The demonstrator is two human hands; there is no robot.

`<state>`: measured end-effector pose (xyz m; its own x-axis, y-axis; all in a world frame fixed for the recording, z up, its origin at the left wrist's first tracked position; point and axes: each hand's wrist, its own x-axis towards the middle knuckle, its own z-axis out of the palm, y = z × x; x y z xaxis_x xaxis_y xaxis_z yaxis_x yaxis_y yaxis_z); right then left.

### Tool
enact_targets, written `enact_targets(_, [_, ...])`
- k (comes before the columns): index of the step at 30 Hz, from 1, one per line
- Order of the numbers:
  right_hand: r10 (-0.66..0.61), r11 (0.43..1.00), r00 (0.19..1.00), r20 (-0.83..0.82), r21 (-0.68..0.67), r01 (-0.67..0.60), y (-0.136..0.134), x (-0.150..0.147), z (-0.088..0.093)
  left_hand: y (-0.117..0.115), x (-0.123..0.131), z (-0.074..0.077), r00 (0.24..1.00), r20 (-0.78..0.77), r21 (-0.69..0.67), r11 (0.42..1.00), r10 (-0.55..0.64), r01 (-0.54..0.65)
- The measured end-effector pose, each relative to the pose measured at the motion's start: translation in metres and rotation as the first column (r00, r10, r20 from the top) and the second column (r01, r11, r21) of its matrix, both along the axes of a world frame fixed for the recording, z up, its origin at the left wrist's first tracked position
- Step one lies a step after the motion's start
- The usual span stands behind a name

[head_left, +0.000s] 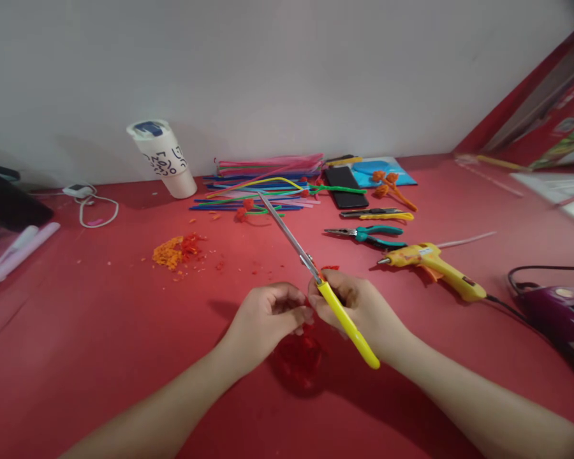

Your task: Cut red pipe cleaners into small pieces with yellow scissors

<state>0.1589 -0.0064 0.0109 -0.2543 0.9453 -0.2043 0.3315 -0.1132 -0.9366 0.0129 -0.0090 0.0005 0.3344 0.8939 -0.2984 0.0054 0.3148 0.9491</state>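
Observation:
A pair of scissors (347,325) with yellow handles lies across my right hand (373,315), which is closed on it. The slim blades point up and to the left, away from me. My left hand (261,322) is close beside the right, thumb and fingers pinched together. A small bit of red shows between the hands, but what the left fingertips hold is too hidden to name. Just below them on the red table (138,357) sits a shiny, see-through red thing (300,362), partly covered by the hands. Red scraps (332,268) lie behind my right fingers.
Orange and red clippings (172,252) form a pile at left. Behind are colourful pipe cleaners (268,169), a white tumbler (165,159) and a black phone (347,188). At right lie a utility knife (377,214), pliers (368,234), an orange pipe-cleaner flower stem (404,197) and a corded yellow glue gun (435,268).

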Motion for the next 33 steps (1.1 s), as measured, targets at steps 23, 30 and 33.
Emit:
enact_targets(23, [-0.068, 0.787, 0.540, 0.839, 0.378, -0.488, -0.002, 0.022, -0.017, 0.017, -0.028, 0.006, 0.803, 0.463, 0.024, 0.900, 0.376, -0.435])
enact_targets(30, [-0.159, 0.715, 0.531, 0.832, 0.468, -0.519, -0.001, 0.023, -0.019, 0.016, -0.027, 0.007, 0.797, 0.454, 0.017, 0.890, 0.399, -0.456])
enact_targets(33, [-0.160, 0.713, 0.525, 0.836, 0.466, -0.524, -0.002, 0.023, -0.019, 0.015, -0.026, 0.009, 0.786, 0.464, 0.006, 0.887, 0.407, -0.462])
